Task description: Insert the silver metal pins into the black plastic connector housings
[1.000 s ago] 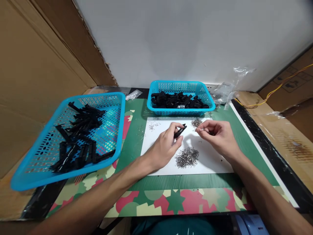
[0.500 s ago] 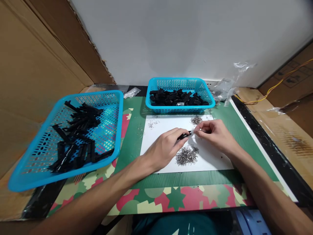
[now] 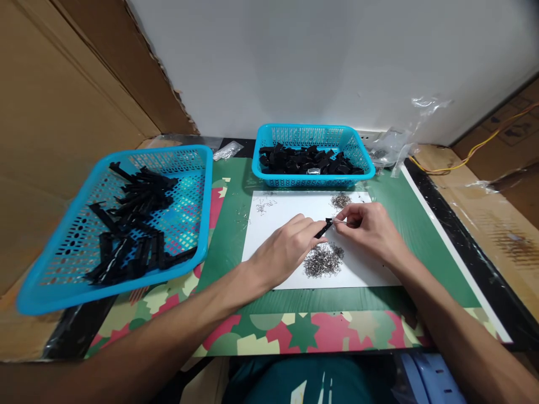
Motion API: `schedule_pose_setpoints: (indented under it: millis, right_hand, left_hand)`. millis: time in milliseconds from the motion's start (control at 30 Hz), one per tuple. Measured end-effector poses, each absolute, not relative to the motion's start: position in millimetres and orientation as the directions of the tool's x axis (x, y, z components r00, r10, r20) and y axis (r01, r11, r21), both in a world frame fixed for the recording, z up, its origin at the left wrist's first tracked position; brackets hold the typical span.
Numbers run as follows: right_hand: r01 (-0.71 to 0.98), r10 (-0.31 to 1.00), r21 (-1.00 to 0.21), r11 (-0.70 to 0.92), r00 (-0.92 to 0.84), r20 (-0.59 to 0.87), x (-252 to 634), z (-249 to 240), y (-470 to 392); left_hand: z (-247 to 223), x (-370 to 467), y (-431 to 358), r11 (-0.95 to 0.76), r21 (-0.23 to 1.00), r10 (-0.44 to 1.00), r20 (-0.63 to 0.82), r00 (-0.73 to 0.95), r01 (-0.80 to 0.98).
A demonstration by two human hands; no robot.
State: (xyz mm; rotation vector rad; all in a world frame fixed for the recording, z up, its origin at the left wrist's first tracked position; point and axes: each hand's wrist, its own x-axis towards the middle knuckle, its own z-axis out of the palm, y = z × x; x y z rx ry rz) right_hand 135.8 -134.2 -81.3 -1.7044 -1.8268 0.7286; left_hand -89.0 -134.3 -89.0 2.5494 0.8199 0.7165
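Observation:
My left hand (image 3: 290, 247) is closed around a small black plastic part (image 3: 323, 229), tilted with its far end up to the right. Facing it, my right hand (image 3: 365, 224) pinches a thin metal tool, perhaps tweezers (image 3: 339, 221), whose tip meets the end of the black part. Whether a tiny piece sits at that tip I cannot tell. Below the hands lies a pile of small metal springs or clips (image 3: 323, 261) on a white sheet (image 3: 290, 211). A smaller pile of metal bits (image 3: 340, 201) lies just beyond my right hand.
On the left stands a blue basket (image 3: 207, 213) with long black parts (image 3: 145, 196). Another blue basket (image 3: 314, 180) at the back holds black pieces (image 3: 303, 159). Plastic bags (image 3: 389, 147) lie at the back right, near a yellow cable (image 3: 467, 160). Cardboard (image 3: 67, 67) walls the left.
My left hand has turned the black part to a steeper tilt, and its end now meets the tool in my right hand. The whole view has shifted slightly.

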Motion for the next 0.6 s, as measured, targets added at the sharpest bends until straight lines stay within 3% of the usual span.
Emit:
schedule_pose_setpoints:
  millis: [233,600]
  right_hand:
    - [0.746,0.998,-0.664,0.056,-0.035,0.046,132.8,-79.5,-137.4]
    - [0.766,0.993,-0.635,0.099,-0.037,0.109,128.5,-82.4,-140.1]
  left_hand:
    - [-93.1,-88.3,-132.2,-0.762,0.468,0.622,0.34,0.705,0.448]
    - [-92.6,-86.6,-132.5,-0.699,0.56,0.674,0.309,0.671,0.445]
